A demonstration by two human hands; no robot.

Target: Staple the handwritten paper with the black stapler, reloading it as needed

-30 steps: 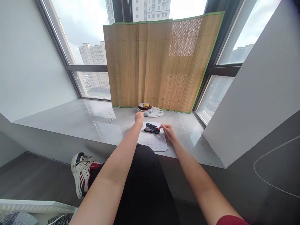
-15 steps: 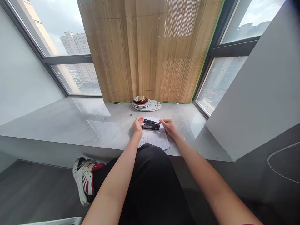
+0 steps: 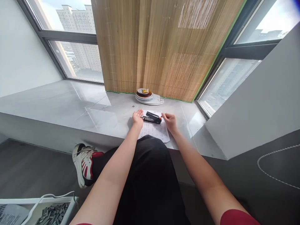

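Small black stapler (image 3: pixel 152 117), orange tip, lying on paper (image 3: pixel 154 130)

1. Black stapler (image 3: pixel 152 117) w/ orange-red tab at its right end; lies crosswise on my paper, top arm raised a bit, left end by my fingers.
2. White printed sheet (image 3: pixel 155 132) lies flat on the grey sill, near edge, rows of small marks, under the stapler.

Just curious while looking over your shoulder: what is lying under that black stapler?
A white printed sheet lies under the black stapler, on the grey sill. The left hand and right hand flank the stapler. The print beneath it is covered.
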